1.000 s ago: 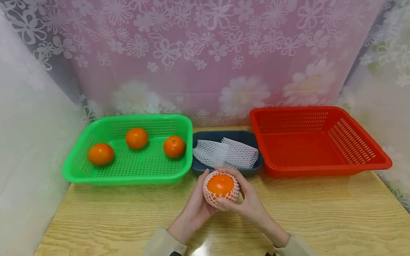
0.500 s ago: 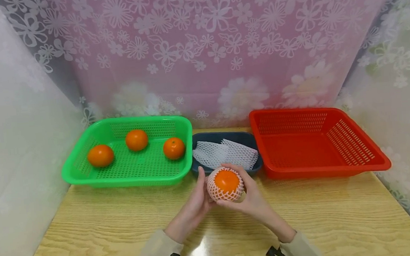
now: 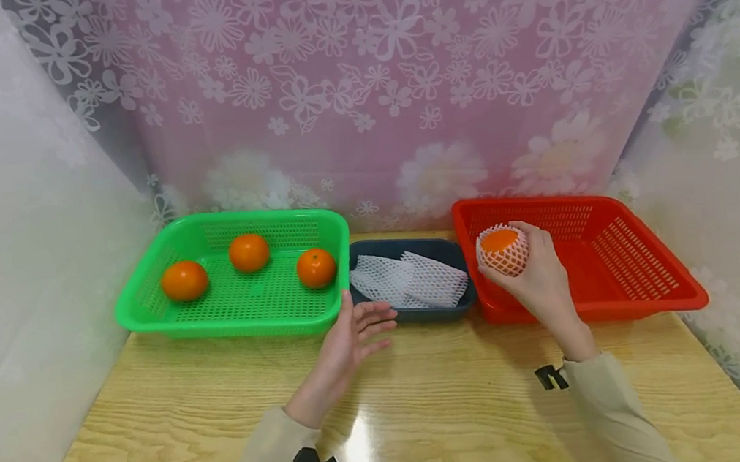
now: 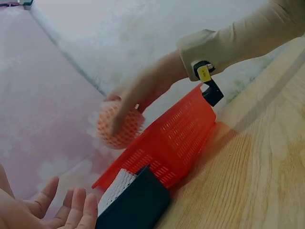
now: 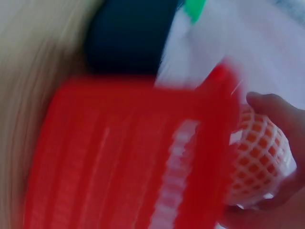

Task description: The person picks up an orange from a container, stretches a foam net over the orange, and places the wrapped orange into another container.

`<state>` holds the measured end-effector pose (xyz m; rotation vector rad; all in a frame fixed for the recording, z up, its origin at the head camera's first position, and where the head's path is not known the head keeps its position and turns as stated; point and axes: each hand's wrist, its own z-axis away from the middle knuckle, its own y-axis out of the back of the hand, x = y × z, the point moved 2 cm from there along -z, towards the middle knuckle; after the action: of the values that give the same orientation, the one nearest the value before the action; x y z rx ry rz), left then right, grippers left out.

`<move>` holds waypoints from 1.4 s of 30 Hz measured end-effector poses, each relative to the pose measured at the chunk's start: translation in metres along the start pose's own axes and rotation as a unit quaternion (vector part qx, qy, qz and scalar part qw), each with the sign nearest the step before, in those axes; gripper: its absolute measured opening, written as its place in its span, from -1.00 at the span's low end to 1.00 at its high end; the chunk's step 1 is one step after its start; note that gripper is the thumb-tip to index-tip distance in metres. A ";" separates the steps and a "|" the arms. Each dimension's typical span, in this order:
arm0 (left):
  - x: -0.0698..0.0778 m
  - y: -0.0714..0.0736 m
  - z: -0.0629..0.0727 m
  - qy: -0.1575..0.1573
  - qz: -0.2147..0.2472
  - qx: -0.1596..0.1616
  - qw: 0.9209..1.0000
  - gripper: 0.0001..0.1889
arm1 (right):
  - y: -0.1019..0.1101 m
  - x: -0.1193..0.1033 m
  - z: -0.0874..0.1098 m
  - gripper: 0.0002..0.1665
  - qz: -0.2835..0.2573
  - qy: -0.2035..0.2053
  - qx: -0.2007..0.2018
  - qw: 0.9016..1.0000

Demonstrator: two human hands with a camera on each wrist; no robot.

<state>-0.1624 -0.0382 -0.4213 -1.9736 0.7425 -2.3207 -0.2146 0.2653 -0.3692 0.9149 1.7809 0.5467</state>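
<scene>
My right hand point(image 3: 542, 278) grips an orange point(image 3: 504, 248) wrapped in a white foam net sleeve point(image 5: 259, 160), above the left part of the red basket point(image 3: 588, 309). In the left wrist view the wrapped orange point(image 4: 119, 126) hangs at the basket's rim level or higher, with the thumb and fingers around it. My left hand point(image 3: 346, 339) holds nothing; its fingers are spread and relaxed, in front of the dark blue tray point(image 3: 417, 316) and near the green basket's right corner. Two flat foam net sleeves point(image 3: 407, 279) lie in that tray.
The green basket point(image 3: 240, 329) at the left holds three bare oranges point(image 3: 249, 252). Baskets and tray stand side by side along the back of the wooden table point(image 3: 425, 402). A floral curtain point(image 3: 358, 100) hangs behind, with pale cloth at both sides.
Both hands held the wrapped orange in front of the tray. The left hand has let go and stays near there; the right hand has carried the orange right and forward over the red basket.
</scene>
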 end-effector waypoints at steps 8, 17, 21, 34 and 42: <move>0.001 0.005 -0.001 -0.003 -0.006 0.010 1.000 -0.21 | -0.004 0.044 -0.023 -0.02 0.119 -0.044 -0.185 0.975; 0.004 0.009 -0.002 0.000 -0.003 0.030 1.000 -0.41 | -0.013 0.051 -0.025 -0.04 0.127 -0.065 -0.285 0.948; 0.007 0.010 -0.001 -0.006 -0.003 0.042 0.999 -0.57 | -0.014 0.052 -0.026 0.01 0.118 -0.073 -0.289 0.947; 0.061 0.045 -0.007 -0.151 -0.193 0.118 0.962 -0.73 | -0.014 0.055 -0.027 0.12 0.102 -0.074 -0.278 0.952; 0.071 0.075 -0.027 -0.216 -0.491 0.185 0.824 -0.83 | -0.013 0.053 -0.025 -0.02 0.106 -0.046 -0.229 0.966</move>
<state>-0.2241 -0.1167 -0.3839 -2.8561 -0.9052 -1.8663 -0.2524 0.3007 -0.3992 0.7904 1.3934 0.9901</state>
